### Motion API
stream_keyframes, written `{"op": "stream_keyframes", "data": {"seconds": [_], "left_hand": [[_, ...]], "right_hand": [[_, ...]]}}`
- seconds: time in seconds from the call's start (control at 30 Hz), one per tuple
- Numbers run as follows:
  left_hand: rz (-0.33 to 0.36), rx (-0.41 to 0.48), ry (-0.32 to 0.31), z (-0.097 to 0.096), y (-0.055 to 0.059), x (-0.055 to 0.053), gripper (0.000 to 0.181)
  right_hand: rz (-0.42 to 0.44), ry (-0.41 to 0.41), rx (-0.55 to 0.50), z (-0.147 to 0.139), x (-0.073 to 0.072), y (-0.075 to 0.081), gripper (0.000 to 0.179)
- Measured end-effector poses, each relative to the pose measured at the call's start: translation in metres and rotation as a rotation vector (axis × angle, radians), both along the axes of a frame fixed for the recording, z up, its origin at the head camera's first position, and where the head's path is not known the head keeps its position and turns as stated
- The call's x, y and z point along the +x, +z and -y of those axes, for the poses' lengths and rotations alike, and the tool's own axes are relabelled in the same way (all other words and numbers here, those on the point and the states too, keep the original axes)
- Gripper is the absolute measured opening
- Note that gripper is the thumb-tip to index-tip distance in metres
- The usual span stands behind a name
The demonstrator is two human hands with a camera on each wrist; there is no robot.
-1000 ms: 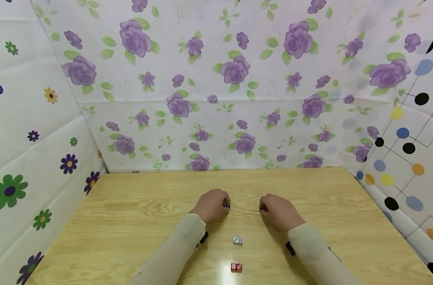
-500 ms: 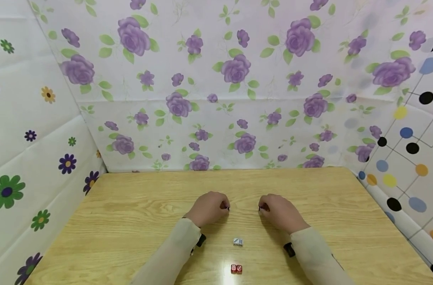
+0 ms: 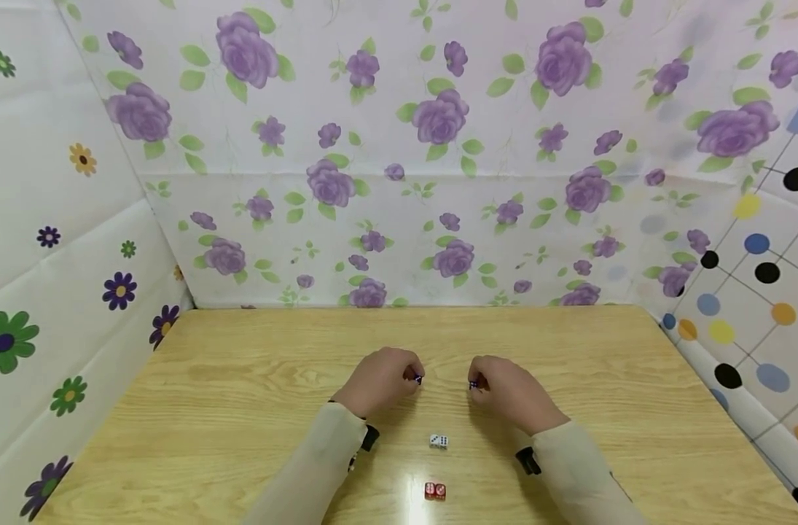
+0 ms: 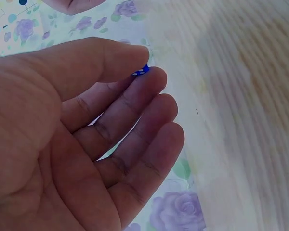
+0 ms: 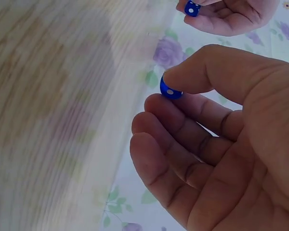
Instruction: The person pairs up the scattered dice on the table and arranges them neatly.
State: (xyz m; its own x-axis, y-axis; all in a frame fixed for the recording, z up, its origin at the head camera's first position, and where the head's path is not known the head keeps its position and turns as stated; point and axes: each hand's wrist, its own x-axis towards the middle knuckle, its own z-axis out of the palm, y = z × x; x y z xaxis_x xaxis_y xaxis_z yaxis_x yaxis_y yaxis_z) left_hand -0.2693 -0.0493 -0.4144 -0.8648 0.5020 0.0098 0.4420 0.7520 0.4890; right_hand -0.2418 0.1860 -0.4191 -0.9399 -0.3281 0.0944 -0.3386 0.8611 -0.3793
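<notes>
Between thumb and fingertips my left hand [image 3: 383, 379] pinches a small blue die [image 4: 141, 71] with white pips. My right hand [image 3: 513, 390] likewise pinches a second blue die [image 5: 171, 91] between thumb and fingers. Both hands are close over the table, facing each other across a small gap. Nearer to me, in the head view, two white dice [image 3: 439, 441] sit side by side between my forearms. Closer still lies a pair of red dice [image 3: 435, 491], also side by side. The fingers and thumbs partly cover the blue dice.
The wooden table [image 3: 254, 364] reaches back to a white cloth wall [image 3: 399, 219] printed with purple roses. Patterned cloths also hang at the left and right sides. Black wrist straps [image 3: 528, 461] show below the cuffs.
My right hand has moved slightly left, narrowing the gap between the hands. Both blue dice have turned a little in the fingers. The white and red dice stay in place.
</notes>
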Motion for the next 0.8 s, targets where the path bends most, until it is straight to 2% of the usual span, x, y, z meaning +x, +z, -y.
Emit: {"op": "stream_keyframes", "data": {"seconds": [0.43, 0.8], "left_hand": [[-0.001, -0.062, -0.022, -0.004, -0.007, 0.0, 0.006], [0.004, -0.06, -0.047, -0.006, -0.009, 0.006, 0.005]], "right_hand": [[0.014, 0.048, 0.063, 0.002, 0.0, -0.009, 0.01], [0.041, 0.066, 0.094, 0.006, 0.002, -0.013, 0.011]]}}
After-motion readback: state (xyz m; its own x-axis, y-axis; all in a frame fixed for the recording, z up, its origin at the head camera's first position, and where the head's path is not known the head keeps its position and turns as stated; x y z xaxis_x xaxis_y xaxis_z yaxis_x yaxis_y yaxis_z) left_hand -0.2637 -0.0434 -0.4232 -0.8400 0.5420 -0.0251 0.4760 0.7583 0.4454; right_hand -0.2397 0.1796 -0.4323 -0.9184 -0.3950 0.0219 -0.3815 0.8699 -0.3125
